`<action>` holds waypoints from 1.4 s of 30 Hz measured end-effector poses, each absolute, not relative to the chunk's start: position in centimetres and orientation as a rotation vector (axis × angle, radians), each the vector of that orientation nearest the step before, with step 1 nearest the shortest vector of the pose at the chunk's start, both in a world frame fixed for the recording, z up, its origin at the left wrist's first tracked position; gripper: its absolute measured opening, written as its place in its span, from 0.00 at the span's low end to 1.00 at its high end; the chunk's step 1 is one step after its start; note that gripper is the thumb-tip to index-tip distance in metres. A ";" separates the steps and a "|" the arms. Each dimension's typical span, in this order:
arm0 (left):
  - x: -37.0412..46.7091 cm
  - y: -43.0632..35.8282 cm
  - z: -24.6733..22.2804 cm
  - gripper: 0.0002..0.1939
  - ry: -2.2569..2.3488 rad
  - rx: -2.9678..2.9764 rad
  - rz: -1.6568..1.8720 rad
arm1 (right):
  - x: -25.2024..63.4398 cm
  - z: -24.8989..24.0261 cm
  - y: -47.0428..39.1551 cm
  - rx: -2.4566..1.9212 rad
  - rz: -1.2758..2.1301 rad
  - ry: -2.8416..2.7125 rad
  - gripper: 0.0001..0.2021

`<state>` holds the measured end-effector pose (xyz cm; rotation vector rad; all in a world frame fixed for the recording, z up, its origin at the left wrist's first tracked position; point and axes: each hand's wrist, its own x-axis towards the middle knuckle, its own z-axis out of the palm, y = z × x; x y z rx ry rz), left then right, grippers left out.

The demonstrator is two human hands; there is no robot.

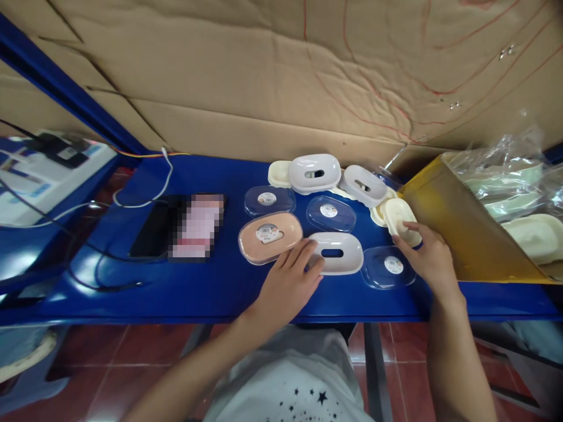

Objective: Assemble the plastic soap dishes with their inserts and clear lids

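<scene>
My left hand [290, 284] has its fingers and thumb closed round the left end of a white oval soap dish [345, 264] with a slot in its bottom. Just left of those fingers lies a peach soap dish [250, 246] under a clear, labelled lid. My right hand [431, 258] pinches a cream oval insert [400, 212] between thumb and fingers, at the edge of a small pile of similar inserts. Below that, a clear lid [382, 278] with a round label rests on the blue table [193, 299].
Two more white dishes [301, 176] stand at the back, with cream inserts around them. Clear lids [253, 202] lie in front. A cardboard box [470, 234] of bagged parts is at right. A phone [197, 225] and cables [169, 170] are at left.
</scene>
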<state>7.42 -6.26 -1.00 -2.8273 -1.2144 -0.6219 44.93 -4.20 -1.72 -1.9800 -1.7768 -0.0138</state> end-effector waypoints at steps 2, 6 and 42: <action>7.7 -6.3 -1.1 0.10 -1.241 -2.809 -0.641 | 44.7 -1.4 -3.9 -1.981 0.013 -1.735 0.24; 7.4 -6.8 -1.3 0.15 -1.193 -2.879 -0.700 | 43.6 -0.4 -4.6 -1.920 0.213 -1.563 0.22; -4.0 -1.2 1.7 0.42 -1.649 -2.935 -0.830 | 26.2 -2.2 -14.4 -1.023 0.230 -2.380 0.10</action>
